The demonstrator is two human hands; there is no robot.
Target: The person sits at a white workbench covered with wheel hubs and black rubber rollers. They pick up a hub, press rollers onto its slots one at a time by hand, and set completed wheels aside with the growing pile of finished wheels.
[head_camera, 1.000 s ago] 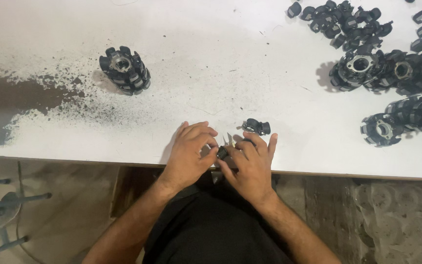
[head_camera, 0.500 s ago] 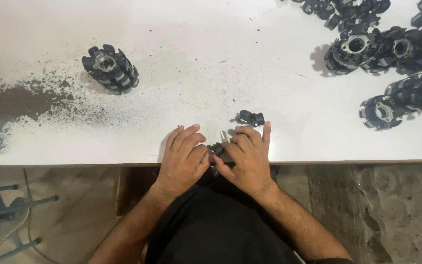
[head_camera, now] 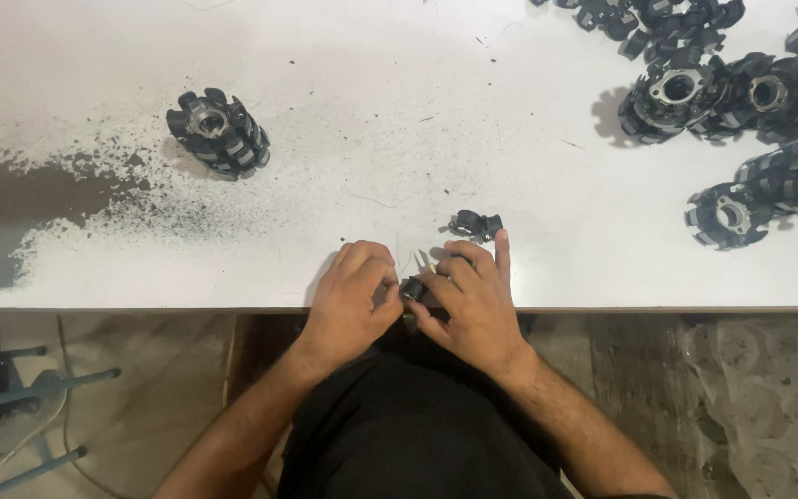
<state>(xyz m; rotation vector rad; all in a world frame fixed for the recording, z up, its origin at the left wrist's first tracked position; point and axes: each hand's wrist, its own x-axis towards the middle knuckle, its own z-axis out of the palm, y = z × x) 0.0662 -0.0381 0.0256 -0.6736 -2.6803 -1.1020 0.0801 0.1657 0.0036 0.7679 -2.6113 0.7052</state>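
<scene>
Left hand [head_camera: 351, 298] and right hand [head_camera: 473, 298] meet at near table [head_camera: 399, 111] edge, fingers curled together, pinching small black part [head_camera: 412, 289] between them. Right index finger stretched forward, tip just beside another small black piece [head_camera: 475, 224] lying on table. Lone black toothed wheel [head_camera: 218, 132] sits well apart, far left, above dark worn patch [head_camera: 20, 199] in white surface. Heap of like wheels [head_camera: 741, 102] at far right. Stool [head_camera: 11, 407] below, left.

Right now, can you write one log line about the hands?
left hand: pinching small black part | right hand: same part | spot: white table edge
</scene>
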